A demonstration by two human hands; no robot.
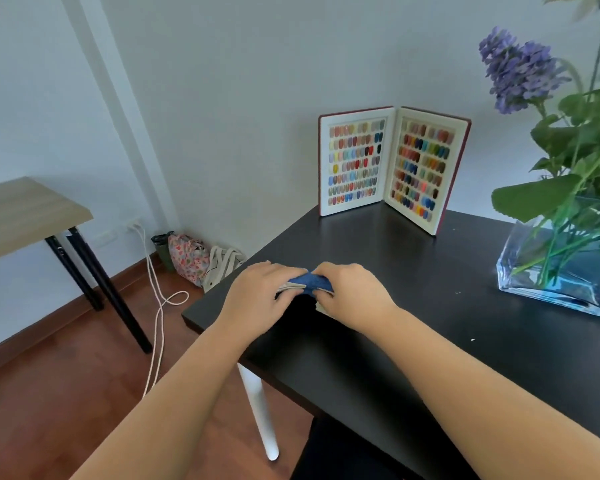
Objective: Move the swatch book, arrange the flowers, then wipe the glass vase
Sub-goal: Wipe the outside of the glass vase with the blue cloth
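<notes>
1. Bright, even daylight fills the room; shadows are soft.
2. The black table [413, 306] carries a dull sheen.
3. Wide-angle bending curves the edges.
4. The flowers [520, 71] at top right are blurred.

Both forearms extended forward; left hand [260, 292] and right hand [352, 294] close together, knuckles up, fingers curled, pinching.

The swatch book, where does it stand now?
The swatch book stands open and upright at the black table's far edge by the wall, left of the glass vase.
</notes>
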